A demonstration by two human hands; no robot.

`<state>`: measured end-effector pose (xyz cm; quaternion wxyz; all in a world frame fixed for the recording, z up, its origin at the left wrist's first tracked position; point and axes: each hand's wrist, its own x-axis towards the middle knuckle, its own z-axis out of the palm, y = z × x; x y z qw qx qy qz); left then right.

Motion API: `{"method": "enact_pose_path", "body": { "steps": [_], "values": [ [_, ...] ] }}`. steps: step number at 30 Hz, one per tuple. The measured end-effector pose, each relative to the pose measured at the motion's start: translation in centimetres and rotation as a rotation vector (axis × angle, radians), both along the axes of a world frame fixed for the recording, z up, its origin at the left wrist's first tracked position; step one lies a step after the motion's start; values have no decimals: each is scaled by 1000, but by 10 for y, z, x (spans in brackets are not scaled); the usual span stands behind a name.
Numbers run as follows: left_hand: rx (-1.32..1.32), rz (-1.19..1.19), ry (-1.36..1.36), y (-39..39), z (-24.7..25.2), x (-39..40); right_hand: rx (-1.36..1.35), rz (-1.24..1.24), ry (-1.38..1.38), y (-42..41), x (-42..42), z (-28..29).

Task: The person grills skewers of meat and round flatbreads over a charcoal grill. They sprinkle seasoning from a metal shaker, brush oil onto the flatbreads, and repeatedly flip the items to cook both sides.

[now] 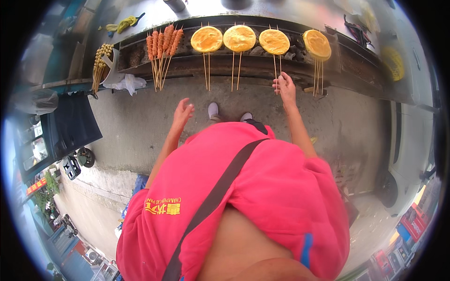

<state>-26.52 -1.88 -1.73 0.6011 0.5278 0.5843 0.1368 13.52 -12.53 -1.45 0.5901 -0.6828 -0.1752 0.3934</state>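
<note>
My right hand (286, 89) grips the two wooden skewers (275, 68) of a round golden flatbread (274, 41), which lies over the charcoal grill. Bare and with its fingers loosely apart, my left hand (183, 113) hangs in the air below the grill's near edge. Two more skewered flatbreads, one in the middle (239, 38) and one on its left (206, 39), rest across the trough. At the right end sits a thicker flatbread stack (317, 45) with several skewers under it. Orange-red scored sausages (163, 43) on sticks lie close together at the left.
A white container (111, 68) of small skewered balls (102, 58) stands left of the charcoal grill (132, 58), beside a crumpled plastic bag (128, 83). A yellow cloth (126, 24) lies on the metal counter (200, 8) behind. A parked vehicle (404, 147) is at the right.
</note>
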Motion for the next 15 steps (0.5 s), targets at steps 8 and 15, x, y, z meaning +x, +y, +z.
{"method": "enact_pose_path", "body": {
  "steps": [8,15],
  "values": [
    [88,179,-197,56,13,137,66,-134,-188,-47,23,49],
    [-11,311,-447,68,22,145,-33,176,-228,-36,-32,74]
  ]
}}
